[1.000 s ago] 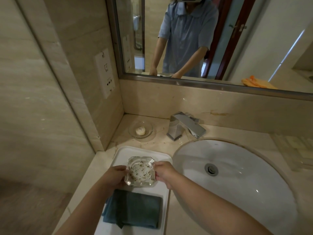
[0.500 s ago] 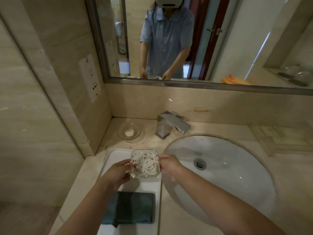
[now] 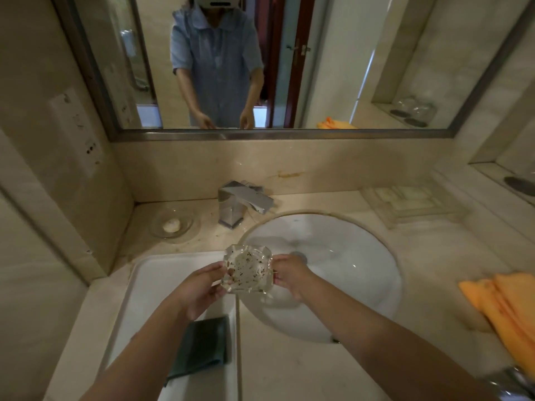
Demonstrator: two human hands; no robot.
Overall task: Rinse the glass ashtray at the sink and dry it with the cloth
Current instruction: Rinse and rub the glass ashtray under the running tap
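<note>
A square glass ashtray [image 3: 247, 269] speckled with dark ash bits is held in the air between both hands, over the left rim of the white oval sink [image 3: 347, 273]. My left hand [image 3: 202, 287] grips its left side and my right hand [image 3: 289, 274] pinches its right side. A folded dark teal cloth [image 3: 202, 347] lies on the white tray [image 3: 156, 285] below my left forearm, partly hidden by it. The chrome faucet [image 3: 243, 202] stands behind the sink, with no water running.
A glass soap dish [image 3: 172, 225] with a small soap sits left of the faucet. An orange cloth [image 3: 503, 308] lies on the counter at the right. A clear amenity tray [image 3: 411, 202] stands at the back right. A mirror [image 3: 289, 62] fills the wall above.
Both hands have lifted the ashtray off the tray and carried it right, to the sink's left rim. The view has shifted right, revealing the orange cloth.
</note>
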